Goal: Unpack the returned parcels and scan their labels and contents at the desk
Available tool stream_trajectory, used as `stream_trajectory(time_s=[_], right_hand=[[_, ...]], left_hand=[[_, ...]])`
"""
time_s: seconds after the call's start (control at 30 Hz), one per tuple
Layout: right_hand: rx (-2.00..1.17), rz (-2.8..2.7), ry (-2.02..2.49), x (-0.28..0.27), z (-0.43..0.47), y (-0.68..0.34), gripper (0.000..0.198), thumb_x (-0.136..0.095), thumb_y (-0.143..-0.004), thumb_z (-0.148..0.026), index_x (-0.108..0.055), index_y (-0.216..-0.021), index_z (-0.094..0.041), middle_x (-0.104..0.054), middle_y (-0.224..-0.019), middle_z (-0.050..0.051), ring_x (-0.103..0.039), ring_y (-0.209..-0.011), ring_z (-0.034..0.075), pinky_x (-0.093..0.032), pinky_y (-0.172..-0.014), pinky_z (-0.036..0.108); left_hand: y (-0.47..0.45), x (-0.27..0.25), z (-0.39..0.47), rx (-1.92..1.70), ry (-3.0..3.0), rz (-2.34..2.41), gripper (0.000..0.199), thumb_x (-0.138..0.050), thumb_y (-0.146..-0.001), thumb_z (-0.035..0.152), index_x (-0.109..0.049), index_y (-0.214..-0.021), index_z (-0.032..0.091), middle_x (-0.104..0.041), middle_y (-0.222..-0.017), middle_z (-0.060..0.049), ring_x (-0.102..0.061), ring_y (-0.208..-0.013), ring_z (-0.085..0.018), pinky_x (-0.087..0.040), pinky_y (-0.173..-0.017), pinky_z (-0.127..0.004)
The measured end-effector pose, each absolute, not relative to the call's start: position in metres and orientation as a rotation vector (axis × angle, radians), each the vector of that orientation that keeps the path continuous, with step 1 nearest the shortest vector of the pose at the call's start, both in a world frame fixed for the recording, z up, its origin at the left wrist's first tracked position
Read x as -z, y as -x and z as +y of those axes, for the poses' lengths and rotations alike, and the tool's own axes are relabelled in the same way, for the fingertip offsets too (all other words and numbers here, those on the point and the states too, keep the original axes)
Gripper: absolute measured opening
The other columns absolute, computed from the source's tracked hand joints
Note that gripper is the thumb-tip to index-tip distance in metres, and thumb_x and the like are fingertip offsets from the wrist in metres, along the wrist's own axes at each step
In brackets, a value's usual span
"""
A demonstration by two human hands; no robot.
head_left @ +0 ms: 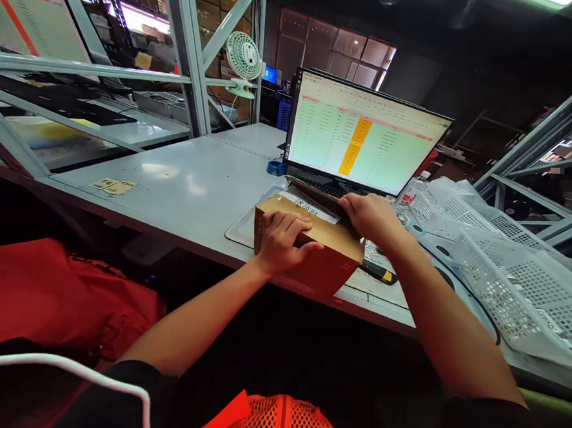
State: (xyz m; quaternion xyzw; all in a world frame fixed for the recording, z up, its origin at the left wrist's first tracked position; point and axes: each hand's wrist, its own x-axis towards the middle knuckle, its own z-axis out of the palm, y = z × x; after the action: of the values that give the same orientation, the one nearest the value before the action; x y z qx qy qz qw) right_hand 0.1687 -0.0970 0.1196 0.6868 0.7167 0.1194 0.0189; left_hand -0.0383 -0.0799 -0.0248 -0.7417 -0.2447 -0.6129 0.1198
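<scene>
A brown cardboard box (319, 255) rests at the front edge of the table, in front of the monitor. My left hand (284, 240) grips its near upper edge, fingers bent over the top and thumb along the side. With fingers closed, my right hand (370, 216) holds a raised flap (316, 195) at the box's far right. A white label with dark characters (306, 207) shows on top between the hands. The inside of the box is hidden. Just right of the box, below my right hand, lies a yellow and black utility knife (379, 272).
A monitor (363, 138) stands behind the box. White perforated plastic baskets (518, 286) and a bottle (416, 186) are at the right. A blue tape dispenser (276, 168) sits left of the monitor. Metal frames (184, 53) carry a clip-on fan (244, 56).
</scene>
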Motion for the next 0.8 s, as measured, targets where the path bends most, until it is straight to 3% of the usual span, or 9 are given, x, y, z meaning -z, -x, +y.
stream_trajectory(time_s=[0.13,0.27,0.37,0.53,0.6,0.67,0.8], right_hand=[[-0.425,2.189,-2.350,-0.126,-0.055,-0.193,0.049,-0.037,-0.116,-0.042,-0.075,-0.129,-0.013,-0.073,-0.122,0.022,-0.070,-0.111,0.036,-0.047,-0.086,0.038],[-0.149,2.070,-2.463,-0.106,-0.023,-0.212,0.054,-0.037,-0.116,-0.047,-0.075,-0.135,-0.014,-0.069,-0.137,0.022,-0.065,-0.126,0.039,-0.046,-0.099,0.043],[0.089,2.085,-2.471,-0.085,-0.014,-0.222,0.056,-0.036,-0.116,-0.050,-0.077,-0.133,-0.014,-0.071,-0.137,0.020,-0.067,-0.125,0.035,-0.047,-0.099,0.038],[0.155,2.111,-2.496,-0.075,-0.011,-0.229,0.054,-0.041,-0.116,-0.050,-0.079,-0.131,-0.015,-0.071,-0.137,0.018,-0.067,-0.124,0.032,-0.046,-0.097,0.033],[0.176,2.125,-2.497,-0.074,-0.010,-0.230,0.053,-0.041,-0.115,-0.049,-0.081,-0.126,-0.016,-0.073,-0.133,0.017,-0.069,-0.118,0.030,-0.045,-0.093,0.032],[0.192,2.138,-2.496,-0.073,-0.008,-0.232,0.052,-0.042,-0.115,-0.049,-0.083,-0.123,-0.017,-0.075,-0.128,0.016,-0.069,-0.113,0.029,-0.044,-0.089,0.031],[0.204,2.164,-2.498,-0.069,-0.007,-0.234,0.051,-0.043,-0.115,-0.048,-0.083,-0.120,-0.017,-0.076,-0.125,0.015,-0.068,-0.108,0.029,-0.040,-0.081,0.032]], left_hand=[[0.042,0.025,-0.086,1.762,2.193,-0.705,0.040,-0.060,-0.108,0.060,-0.065,-0.103,0.021,-0.078,-0.106,-0.004,-0.066,-0.097,-0.023,-0.037,-0.092,-0.044],[0.052,0.010,-0.089,1.607,2.342,-0.727,0.044,-0.059,-0.107,0.061,-0.067,-0.103,0.018,-0.076,-0.107,-0.005,-0.063,-0.098,-0.025,-0.038,-0.091,-0.042],[0.065,-0.017,-0.078,1.422,2.615,-0.706,0.044,-0.054,-0.110,0.057,-0.067,-0.097,0.017,-0.074,-0.103,-0.006,-0.062,-0.098,-0.024,-0.042,-0.094,-0.041],[0.081,-0.059,-0.031,0.878,2.878,-1.065,0.046,-0.051,-0.108,0.057,-0.072,-0.114,0.018,-0.070,-0.124,-0.012,-0.061,-0.117,-0.031,-0.044,-0.100,-0.046],[0.083,-0.064,-0.016,0.758,2.934,-1.087,0.045,-0.050,-0.106,0.057,-0.070,-0.106,0.017,-0.069,-0.117,-0.012,-0.062,-0.110,-0.030,-0.046,-0.094,-0.044],[0.084,-0.061,-0.013,0.933,2.869,-0.953,0.040,-0.050,-0.106,0.054,-0.063,-0.098,0.017,-0.067,-0.103,-0.011,-0.060,-0.095,-0.026,-0.046,-0.084,-0.040],[0.095,-0.037,-0.042,1.619,2.208,-0.553,0.030,-0.050,-0.107,0.046,-0.046,-0.092,0.021,-0.054,-0.080,-0.005,-0.049,-0.077,-0.022,-0.041,-0.074,-0.038]])
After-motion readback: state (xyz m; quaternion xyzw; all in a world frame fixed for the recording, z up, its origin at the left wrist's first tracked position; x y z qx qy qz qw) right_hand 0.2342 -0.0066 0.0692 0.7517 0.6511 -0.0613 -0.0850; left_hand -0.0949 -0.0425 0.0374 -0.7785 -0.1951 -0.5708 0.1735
